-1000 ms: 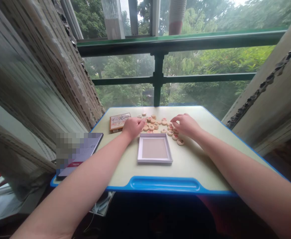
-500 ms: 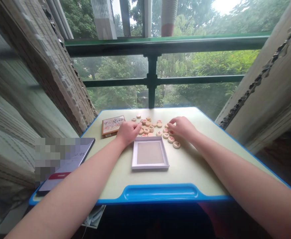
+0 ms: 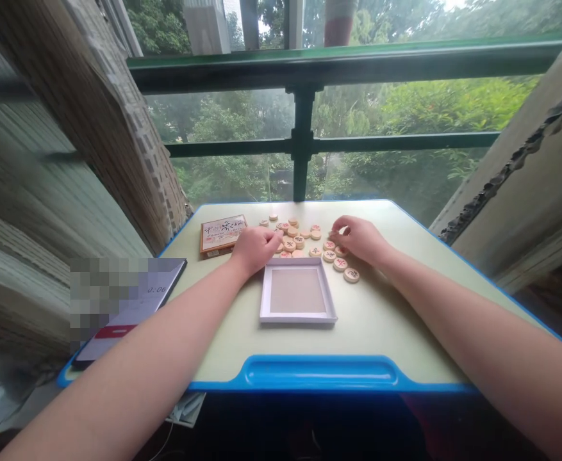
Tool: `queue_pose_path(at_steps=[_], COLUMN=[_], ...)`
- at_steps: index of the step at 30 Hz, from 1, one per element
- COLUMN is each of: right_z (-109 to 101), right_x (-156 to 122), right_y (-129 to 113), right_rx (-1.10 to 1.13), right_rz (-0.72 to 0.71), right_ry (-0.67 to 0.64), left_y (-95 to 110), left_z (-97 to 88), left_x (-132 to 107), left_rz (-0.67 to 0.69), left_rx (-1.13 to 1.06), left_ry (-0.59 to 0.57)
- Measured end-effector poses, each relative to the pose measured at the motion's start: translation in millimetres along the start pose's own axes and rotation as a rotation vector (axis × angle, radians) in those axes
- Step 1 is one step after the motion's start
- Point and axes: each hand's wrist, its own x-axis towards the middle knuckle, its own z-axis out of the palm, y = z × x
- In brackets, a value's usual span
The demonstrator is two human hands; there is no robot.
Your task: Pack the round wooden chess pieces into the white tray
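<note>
Several round wooden game pieces (image 3: 300,241) with red and dark marks lie scattered at the far middle of a pale table (image 3: 381,314). My left hand (image 3: 254,248) rests knuckles-up at the left of the pile, fingers curled onto the pieces there. My right hand (image 3: 360,238) lies at the right of the pile, fingers bent and pinched at a piece. A shallow white box tray (image 3: 297,315), empty, sits just in front of both hands. An orange printed box lid (image 3: 222,234) lies left of my left hand.
A phone (image 3: 131,301) with a lit screen lies at the table's left front. The table has a blue rim and a blue groove (image 3: 322,372) along its near edge. A green window rail (image 3: 338,64) stands behind, woven blinds (image 3: 69,147) at both sides.
Both hands stay at the pile, shifting only slightly. The camera view has swung a little, so the table appears shifted in the picture.
</note>
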Motion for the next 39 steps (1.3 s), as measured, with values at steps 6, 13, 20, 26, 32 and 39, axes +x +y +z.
queue_pose_path(at_steps=[6,13,20,26,32,39], right_z=[3,4,12,12,11,13], right_x=[0,-1,-2,-1,-5,-1], right_y=[1,-5,-19,-19,-18,-11], right_rx=[0.075,0.036,-0.149,-0.191,-0.039,-0.008], right_rz=[0.011,-0.174,-0.288,-0.317,-0.167,-0.316], right_ry=[-0.072,0.025,-0.068,-0.061,-0.053,-0.034], left_y=[-1,2,1,7,-1,-7], left_z=[-0.2,1.6,0.8,-4.3,-1.9,-0.6], left_x=[0,0,2,0,3,4], left_rz=[-0.002,0.033,-0.077,0.051,0.050,0.016], left_rx=[0.002,0.034,0.097,0.111,0.013,-0.041], left_ry=[0.009,0.006,0.093,0.075,-0.094,-0.154])
